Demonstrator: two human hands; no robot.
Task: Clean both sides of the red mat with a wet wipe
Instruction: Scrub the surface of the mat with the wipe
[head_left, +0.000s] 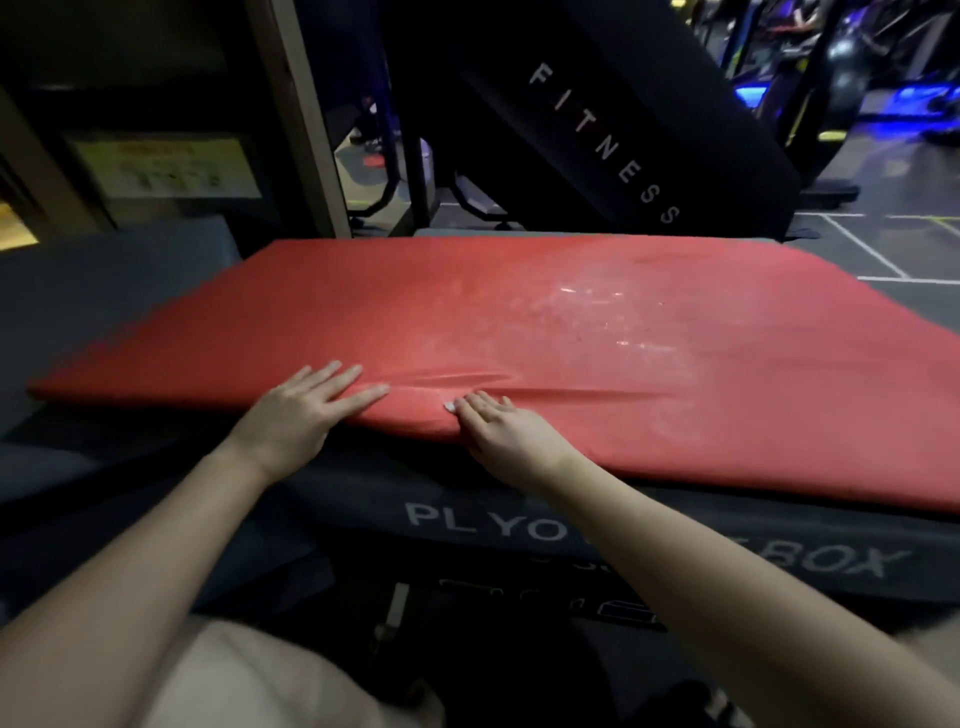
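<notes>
Red mat (519, 322) lies flat on top of the plyo box (519, 525). At the mat's near edge the left hand (296, 410) presses down, fingers straight. Just right of it, the right hand (504, 431) digs in; I can't tell whether it grips. The creases there suggest soft, light, floppy foam, best lifted two-handed by that edge.

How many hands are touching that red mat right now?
2. The left hand lies flat on the near edge of the red mat; the right hand touches that edge just beside it, at a crease.
</notes>
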